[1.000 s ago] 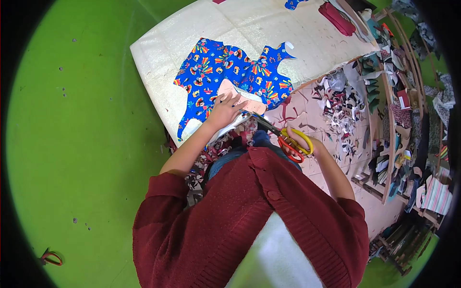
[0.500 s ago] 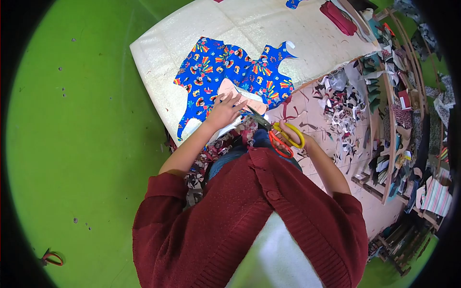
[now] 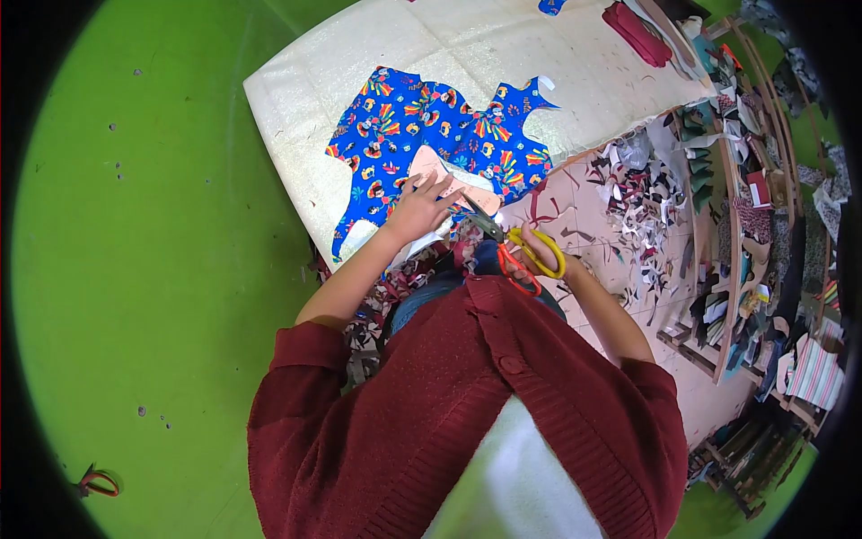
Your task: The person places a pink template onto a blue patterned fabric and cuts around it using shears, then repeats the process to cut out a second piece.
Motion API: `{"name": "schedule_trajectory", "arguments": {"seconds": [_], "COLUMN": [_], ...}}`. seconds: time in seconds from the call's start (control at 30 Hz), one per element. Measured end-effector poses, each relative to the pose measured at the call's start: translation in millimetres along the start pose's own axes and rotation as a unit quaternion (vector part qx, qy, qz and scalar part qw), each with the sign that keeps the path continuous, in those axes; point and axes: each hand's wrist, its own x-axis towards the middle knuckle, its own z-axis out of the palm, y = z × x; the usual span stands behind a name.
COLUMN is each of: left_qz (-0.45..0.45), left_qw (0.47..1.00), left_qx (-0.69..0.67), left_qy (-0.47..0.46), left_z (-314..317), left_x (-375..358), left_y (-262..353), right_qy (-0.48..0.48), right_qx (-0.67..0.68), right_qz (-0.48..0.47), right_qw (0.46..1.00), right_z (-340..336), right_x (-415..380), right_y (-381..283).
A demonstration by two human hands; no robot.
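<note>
A blue printed fabric piece (image 3: pixel 435 117) with cut-out edges lies on the pale table. On its near part rests a pink pattern piece (image 3: pixel 480 198). My left hand (image 3: pixel 420 208) lies on the pink piece with its fingers spread. My right hand (image 3: pixel 536 254) is closed round the handles of large scissors (image 3: pixel 486 221), one loop yellow and the other orange-red. The blades point up and left, at the near edge of the fabric beside the pink piece and close to my left fingertips. Where exactly the blade tips meet the fabric is hard to tell.
The pale table (image 3: pixel 296 90) has dark red cloth (image 3: pixel 636 34) at its far right. Fabric scraps (image 3: pixel 642 216) litter the tiled floor. Wooden racks (image 3: pixel 732 242) with cloth stand at the right. Another pair of scissors (image 3: pixel 101 483) lies at the lower left.
The scissor handles have come closer together and the blades have closed somewhat. My left hand holds nearly the same place on the pink piece.
</note>
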Motion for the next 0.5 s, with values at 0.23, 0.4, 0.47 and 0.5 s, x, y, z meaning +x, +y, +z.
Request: {"name": "schedule_trajectory", "arguments": {"seconds": [0.23, 0.4, 0.47, 0.5], "left_qz": [0.005, 0.008, 0.007, 0.007], "left_qw": [1.0, 1.0, 1.0, 1.0], "left_qx": [0.005, 0.009, 0.009, 0.009], "left_qy": [-0.001, -0.001, 0.0, 0.0], "left_z": [3.0, 3.7, 4.0, 4.4], "left_x": [-0.8, -0.7, -1.0, -1.1], "left_y": [-2.6, -3.2, -3.7, -3.9], "right_qy": [0.008, 0.032, 0.042, 0.052], "right_qx": [0.034, 0.022, 0.021, 0.019], "right_qz": [0.021, 0.045, 0.044, 0.043], "right_qw": [0.999, 0.998, 0.998, 0.998], "right_z": [-1.4, -0.4, 0.6, 0.9], "right_x": [-1.6, -2.1, -3.1, -3.2], "right_y": [3.3, 1.8, 3.2, 3.5]}}
